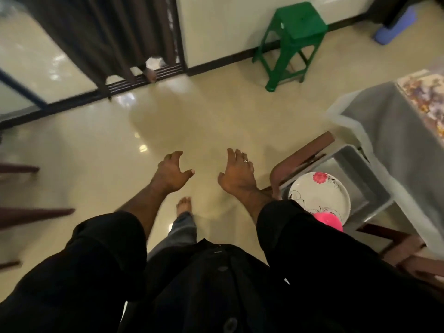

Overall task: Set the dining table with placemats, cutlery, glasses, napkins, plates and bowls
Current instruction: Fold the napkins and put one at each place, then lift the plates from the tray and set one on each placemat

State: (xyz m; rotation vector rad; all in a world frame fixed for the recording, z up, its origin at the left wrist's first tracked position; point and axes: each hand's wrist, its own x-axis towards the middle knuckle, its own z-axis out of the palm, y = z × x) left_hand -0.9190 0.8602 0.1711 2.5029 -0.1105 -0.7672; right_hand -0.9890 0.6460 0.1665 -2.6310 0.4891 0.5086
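Both my hands hang out in front of me over the shiny floor, holding nothing. My left hand (171, 173) has loosely curled fingers. My right hand (236, 173), with a ring on one finger, has relaxed spread fingers. Just right of my right forearm a white plate (319, 195) with a pink flower print lies in a grey plastic bin (370, 186) set on a brown chair. A pink object (330, 221) sits at the plate's near edge, partly hidden by my sleeve. The table corner at the far right carries a colourful placemat (426, 99).
A green plastic stool (292, 39) stands by the far wall. A grey cloth (394, 138) drapes off the table edge on the right. Dark curtains and a sliding door track are at the upper left. Brown chair parts (36, 215) poke in from the left. My bare foot (184, 205) is on the floor.
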